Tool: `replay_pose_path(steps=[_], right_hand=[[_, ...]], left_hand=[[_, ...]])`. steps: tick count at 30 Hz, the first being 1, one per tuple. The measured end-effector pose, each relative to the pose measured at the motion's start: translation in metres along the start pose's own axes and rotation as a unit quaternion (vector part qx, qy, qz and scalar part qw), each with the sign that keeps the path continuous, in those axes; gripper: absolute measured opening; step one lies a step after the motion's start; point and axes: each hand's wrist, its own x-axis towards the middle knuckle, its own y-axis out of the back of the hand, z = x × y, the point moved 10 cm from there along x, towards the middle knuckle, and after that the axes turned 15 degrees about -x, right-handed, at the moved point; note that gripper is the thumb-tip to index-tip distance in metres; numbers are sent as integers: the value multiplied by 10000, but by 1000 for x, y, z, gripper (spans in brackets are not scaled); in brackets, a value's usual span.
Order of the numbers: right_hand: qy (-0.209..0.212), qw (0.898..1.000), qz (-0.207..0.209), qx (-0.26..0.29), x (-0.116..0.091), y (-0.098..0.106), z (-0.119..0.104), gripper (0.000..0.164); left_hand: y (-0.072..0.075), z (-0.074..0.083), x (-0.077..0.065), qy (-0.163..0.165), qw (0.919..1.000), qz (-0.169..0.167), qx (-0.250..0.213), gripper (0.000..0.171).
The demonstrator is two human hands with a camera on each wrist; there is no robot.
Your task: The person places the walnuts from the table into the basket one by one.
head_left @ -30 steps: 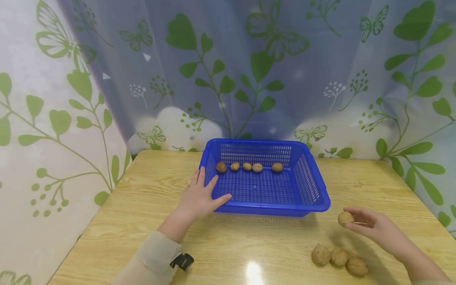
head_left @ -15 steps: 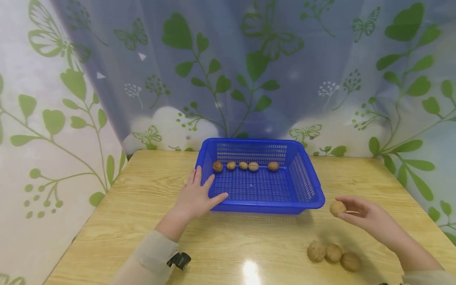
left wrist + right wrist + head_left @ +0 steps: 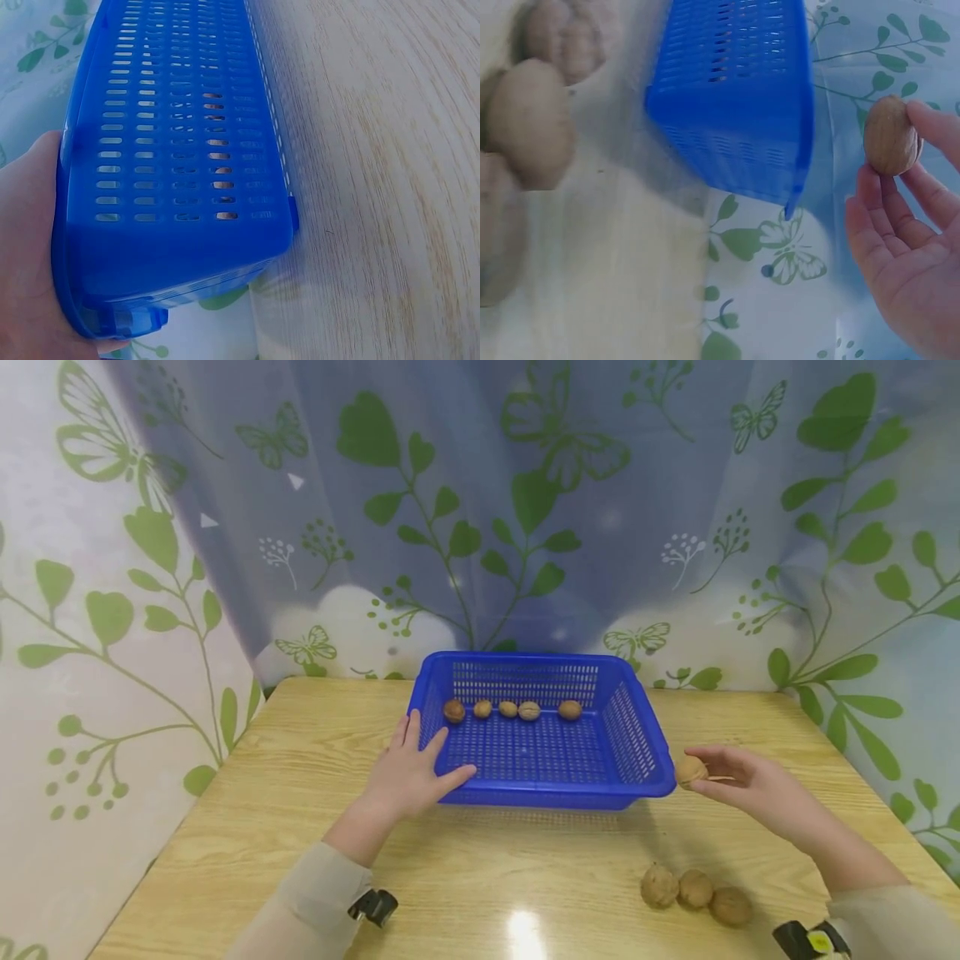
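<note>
A blue plastic basket with slotted walls stands on the table, several walnuts lined up along its far side. My left hand rests with spread fingers on the basket's near left rim; the left wrist view shows part of that hand against the rim. At the basket's front right corner, my right hand pinches a walnut between thumb and fingers. The right wrist view shows this walnut held up beside the basket wall. Three more walnuts lie in a row on the table below the right hand.
The wooden table extends on both sides of the basket. Behind it hangs a curtain printed with leaves and butterflies. Dark straps sit at both wrists.
My right hand has carried the walnut leftward and up, from above the right part of the table to the basket's corner. The left hand stays on the rim. The head view has shifted slightly.
</note>
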Motion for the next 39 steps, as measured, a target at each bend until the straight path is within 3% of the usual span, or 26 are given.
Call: replay_pose_path(steps=[10, 14, 18, 33, 39], right_hand=[[14, 10000, -76, -47, 28, 6, -15, 52], [12, 9994, -261, 227, 42, 3, -21, 53], [66, 9982, -397, 450, 62, 1, -28, 54], [-50, 9968, -695, 388, 146, -5, -42, 64], [-130, 9924, -770, 951, 174, -21, -38, 59]], left_hand=[[1, 0, -4, 11, 10000, 23, 81, 89], [-2, 0, -6, 42, 9999, -32, 141, 88], [1, 0, -6, 49, 9999, 41, 130, 87], [5, 3, -3, 16, 9999, 92, 58, 87], [6, 6, -3, 11, 9999, 116, 90, 86]])
